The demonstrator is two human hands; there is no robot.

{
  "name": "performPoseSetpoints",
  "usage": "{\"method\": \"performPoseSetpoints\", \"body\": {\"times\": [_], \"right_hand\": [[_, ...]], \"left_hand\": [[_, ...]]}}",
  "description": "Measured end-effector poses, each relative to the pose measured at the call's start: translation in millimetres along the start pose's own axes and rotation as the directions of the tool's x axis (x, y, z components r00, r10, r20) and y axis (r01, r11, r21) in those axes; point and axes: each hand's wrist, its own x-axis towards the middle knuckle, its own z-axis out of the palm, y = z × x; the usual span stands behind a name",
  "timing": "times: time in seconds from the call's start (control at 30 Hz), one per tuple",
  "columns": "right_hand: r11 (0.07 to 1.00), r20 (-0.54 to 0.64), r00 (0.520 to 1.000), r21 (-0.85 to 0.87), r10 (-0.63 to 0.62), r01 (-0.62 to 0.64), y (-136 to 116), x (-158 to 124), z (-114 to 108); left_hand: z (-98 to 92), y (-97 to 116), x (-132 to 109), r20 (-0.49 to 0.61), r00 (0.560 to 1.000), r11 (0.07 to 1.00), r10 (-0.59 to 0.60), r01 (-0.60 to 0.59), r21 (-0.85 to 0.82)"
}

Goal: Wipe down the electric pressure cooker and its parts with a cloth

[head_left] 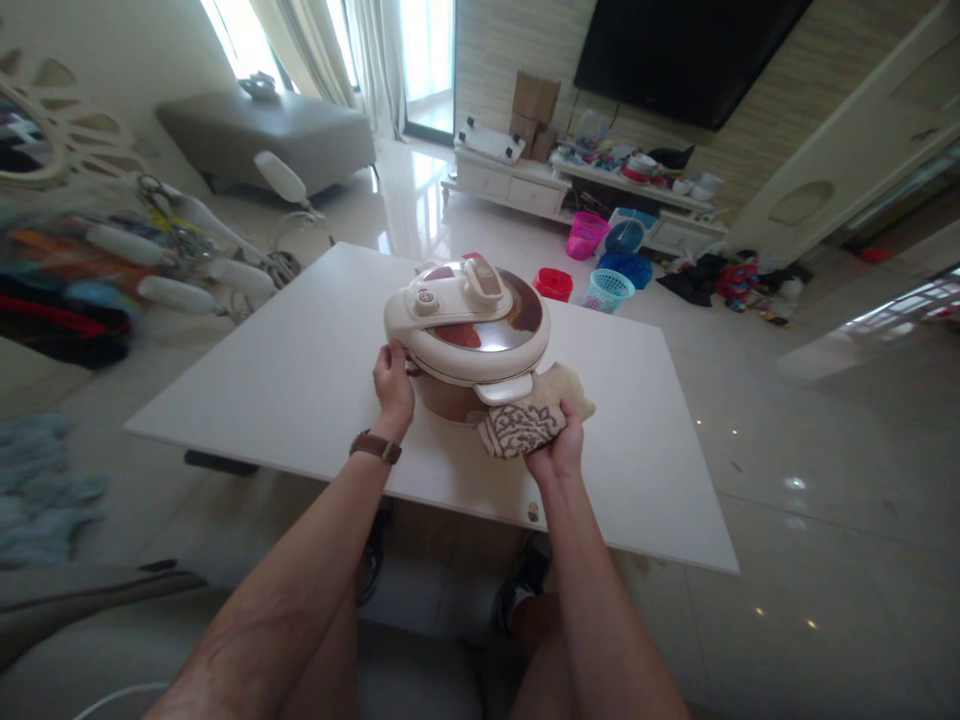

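From where I stand, a person sits at the near side of a white table (pixel 622 430), both forearms reaching over its edge. A brown-banded watch (pixel 376 446) circles the left wrist, and a small sticker (pixel 533 512) lies by the near edge, close to the right wrist. The right hand (pixel 559 445) holds a folded beige cloth (pixel 525 425) with a dark scroll pattern, thumb on top and fingers beneath. That cloth sits against the near right side of a cream electric cooker (pixel 472 330), just under the lid's white handle (pixel 505 389). The left hand (pixel 394 385) is up against the cooker's left side — its fingertips are partly hidden, so I can't tell whether they grip. The cooker stands upright around the table's middle, lid on. Past the table's far edge, on the floor, are a red basin (pixel 553 285), a light-blue basket (pixel 609 291) and a pink one. Farther off, a cluttered white cabinet (pixel 517 188) lines the wall — a black television (pixel 682 55) hangs above, to the right.
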Motion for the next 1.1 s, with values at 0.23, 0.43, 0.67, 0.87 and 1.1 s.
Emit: {"method": "performPoseSetpoints", "body": {"times": [0.23,0.43,0.67,0.87,1.1], "right_hand": [[0.998,-0.002,0.999,-0.041,-0.044,0.044,-15,2,-10],[0.984,-0.063,0.982,-0.054,-0.176,0.172,-42,0,-26],[0.973,-0.087,0.969,-0.05,-0.23,0.226,-40,-11,-28],[0.985,-0.017,0.985,-0.042,-0.169,0.168,7,-30,-13],[0.982,-0.067,0.984,-0.102,-0.163,0.156,21,-33,2]], "left_hand": [[11.3,0,-3,0.106,0.994,1.0,-0.026,0.025,0.015],[30.3,1,-19,0.377,0.925,0.995,-0.043,0.073,-0.065],[37.6,2,-31,0.426,0.886,0.979,-0.181,0.206,-0.011],[22.7,12,-37,0.368,0.897,0.968,-0.244,0.251,0.03],[12.4,20,-42,0.281,0.936,0.978,-0.209,0.207,0.04]]}}
